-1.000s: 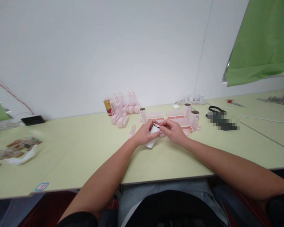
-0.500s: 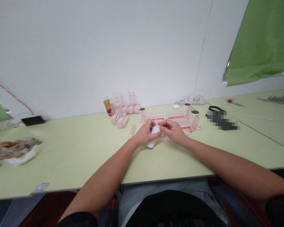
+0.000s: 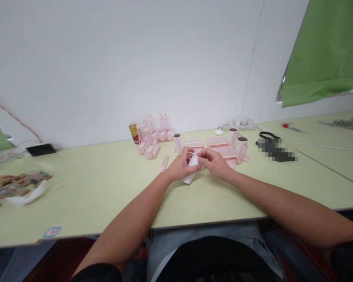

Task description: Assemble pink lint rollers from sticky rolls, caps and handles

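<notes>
In front of me, my left hand (image 3: pixel 181 166) is closed round a white tapered piece (image 3: pixel 189 178), which is tilted with its wide end down toward me. My right hand (image 3: pixel 214 162) has its fingers and thumb pinched together at the narrow upper end of that piece. Whether a smaller part sits between those fingertips is too small to tell. Just left of my left hand lies a pale pink tube-like piece (image 3: pixel 164 162). Beyond both hands are pink open cases (image 3: pixel 222 148) with darker pink insides, partly hidden by my fingers.
Several pink cylinders with handle-like parts (image 3: pixel 152 150) stand at the back left by a red-yellow carton (image 3: pixel 134 134). Pink cups with brown tops (image 3: pixel 241 147) stand to the right. Farther right are a black strap (image 3: pixel 269 135) and a power strip (image 3: pixel 239 127). A blurred hand (image 3: pixel 1 182) shows far left.
My right fingertips have shifted very slightly at the top of the white piece. Otherwise both hands and the pink parts stay in place.
</notes>
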Demonstrator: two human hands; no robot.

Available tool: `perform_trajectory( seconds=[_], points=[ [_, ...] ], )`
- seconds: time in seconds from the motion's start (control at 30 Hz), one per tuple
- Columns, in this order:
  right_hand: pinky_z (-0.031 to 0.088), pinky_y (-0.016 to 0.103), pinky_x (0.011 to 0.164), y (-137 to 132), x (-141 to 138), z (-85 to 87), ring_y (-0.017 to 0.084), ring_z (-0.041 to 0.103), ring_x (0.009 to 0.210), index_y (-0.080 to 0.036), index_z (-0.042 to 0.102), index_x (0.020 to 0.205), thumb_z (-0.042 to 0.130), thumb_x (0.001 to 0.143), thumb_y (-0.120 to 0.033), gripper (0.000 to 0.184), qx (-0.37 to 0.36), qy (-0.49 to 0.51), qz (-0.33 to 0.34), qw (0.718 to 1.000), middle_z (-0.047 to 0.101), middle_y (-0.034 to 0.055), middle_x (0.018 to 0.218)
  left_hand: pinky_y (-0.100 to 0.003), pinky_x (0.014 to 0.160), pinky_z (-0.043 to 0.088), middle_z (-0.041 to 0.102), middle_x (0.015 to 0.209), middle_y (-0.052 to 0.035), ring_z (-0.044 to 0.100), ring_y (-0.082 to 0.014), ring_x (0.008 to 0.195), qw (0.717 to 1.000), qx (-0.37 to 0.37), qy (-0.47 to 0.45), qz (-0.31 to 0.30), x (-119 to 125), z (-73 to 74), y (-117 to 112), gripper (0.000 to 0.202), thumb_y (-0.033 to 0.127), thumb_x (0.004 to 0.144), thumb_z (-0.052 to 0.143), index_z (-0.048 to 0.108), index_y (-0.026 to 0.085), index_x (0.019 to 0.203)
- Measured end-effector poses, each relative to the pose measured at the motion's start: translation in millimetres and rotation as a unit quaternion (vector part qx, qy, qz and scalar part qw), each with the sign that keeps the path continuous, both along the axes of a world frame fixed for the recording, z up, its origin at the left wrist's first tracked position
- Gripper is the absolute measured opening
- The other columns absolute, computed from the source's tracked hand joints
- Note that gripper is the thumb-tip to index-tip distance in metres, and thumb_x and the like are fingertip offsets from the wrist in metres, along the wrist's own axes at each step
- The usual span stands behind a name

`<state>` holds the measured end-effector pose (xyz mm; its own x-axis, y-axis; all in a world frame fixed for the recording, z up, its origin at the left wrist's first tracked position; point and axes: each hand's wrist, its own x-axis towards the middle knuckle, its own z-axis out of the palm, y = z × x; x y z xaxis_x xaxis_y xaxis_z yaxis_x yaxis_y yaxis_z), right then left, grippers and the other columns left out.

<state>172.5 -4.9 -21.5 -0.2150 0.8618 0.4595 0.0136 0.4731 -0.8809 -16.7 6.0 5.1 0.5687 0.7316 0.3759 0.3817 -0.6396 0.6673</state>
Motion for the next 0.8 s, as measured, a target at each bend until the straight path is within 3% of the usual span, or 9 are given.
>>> perform_trajectory(
  seconds=[0.3,0.8],
  points=[
    [0.048,0.027,0.065,1.3,0.2,-2.4,0.015,0.059,0.073,-0.017,0.067,0.097,0.062,0.082,-0.033,0.022,0.007,-0.042,-0.024,0.999,0.066,0.0026,0.086,-0.024,0.061,0.040,0.060,0.086,-0.0004,0.056,-0.0136,0.070,1.000,0.015,0.015,0.004,-0.6,-2.6,1.0,0.060,0.044,0.079,0.070,0.038,0.020,0.123],
    [0.051,0.029,0.066,5.0,4.1,-4.3,0.016,0.062,0.072,-0.017,0.071,0.105,0.063,0.083,-0.037,0.031,0.002,-0.050,0.000,0.999,0.070,0.0055,0.092,-0.025,0.063,0.041,0.063,0.089,-0.0022,0.058,-0.0144,0.073,1.000,0.017,0.008,-0.001,0.1,-1.2,-0.8,0.060,0.045,0.078,0.071,0.040,0.021,0.123]
  ],
)
